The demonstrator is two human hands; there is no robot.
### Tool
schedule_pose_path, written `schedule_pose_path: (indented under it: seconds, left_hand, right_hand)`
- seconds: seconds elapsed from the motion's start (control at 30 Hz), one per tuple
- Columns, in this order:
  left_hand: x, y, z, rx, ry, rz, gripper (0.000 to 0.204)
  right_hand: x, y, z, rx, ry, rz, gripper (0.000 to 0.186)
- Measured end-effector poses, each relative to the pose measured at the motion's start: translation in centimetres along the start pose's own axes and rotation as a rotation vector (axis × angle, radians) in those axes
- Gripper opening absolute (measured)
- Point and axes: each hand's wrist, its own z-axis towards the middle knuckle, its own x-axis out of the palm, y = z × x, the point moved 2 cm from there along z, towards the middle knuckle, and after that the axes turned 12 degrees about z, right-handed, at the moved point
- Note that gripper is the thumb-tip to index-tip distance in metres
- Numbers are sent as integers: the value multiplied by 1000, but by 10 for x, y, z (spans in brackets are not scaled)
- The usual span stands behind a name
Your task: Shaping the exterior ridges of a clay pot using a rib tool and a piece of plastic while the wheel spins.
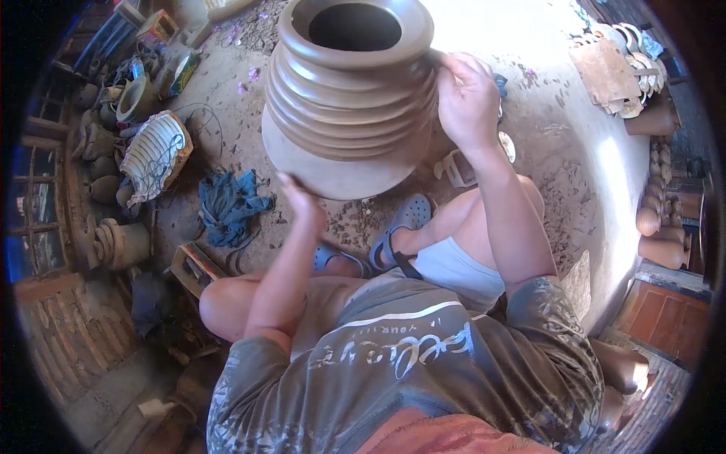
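Between my two hands a big ribbed clay pot [352, 98] is held up above the dirt floor [544, 151], its wide mouth turned toward the camera and its body tilted a little. My left hand [302, 200] is under the lower edge of the pot, fingers spread open and pressing against the clay from below. My right hand [469, 102] lies on the right side of the ribbed wall, fingers [461, 72] curved around it near the shoulder, gripping it (the thumb I cannot see well). I sit low, knees apart, with grey sandals [404, 223] on my feet just under the pot.

I judge that the step in hand is lifting or turning the pot to look at it. The next move calls for steady support from below and a gentle grip on the side, because the clay wall may mark or bend. A blue rag [231, 204] lies on the floor at my left, and other pots [658, 234] stand at the right.
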Motion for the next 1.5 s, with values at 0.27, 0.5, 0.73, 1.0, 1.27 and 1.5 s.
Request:
schedule_pose_path:
  seconds: [0.27,0.5,0.73,1.0,1.27,1.5]
  left_hand:
    - [19,84,-52,-272,31,175,88]
    - [-15,14,26,102,-240,106,85]
    - [4,69,-32,-381,68,136,78]
    - [15,74,-34,-128,-176,297,76]
    - [-21,14,25,62,-99,56,83]
    - [32,93,-69,-360,381,382,72]
  right_hand:
    - [6,-3,-2,85,112,-13,24]
    - [10,6,-5,31,71,78,28]
    - [8,1,-1,15,79,41,29]
    - [8,6,-3,113,121,53,25]
    - [8,4,-5,61,70,73,28]
    - [10,6,-3,52,75,74,28]
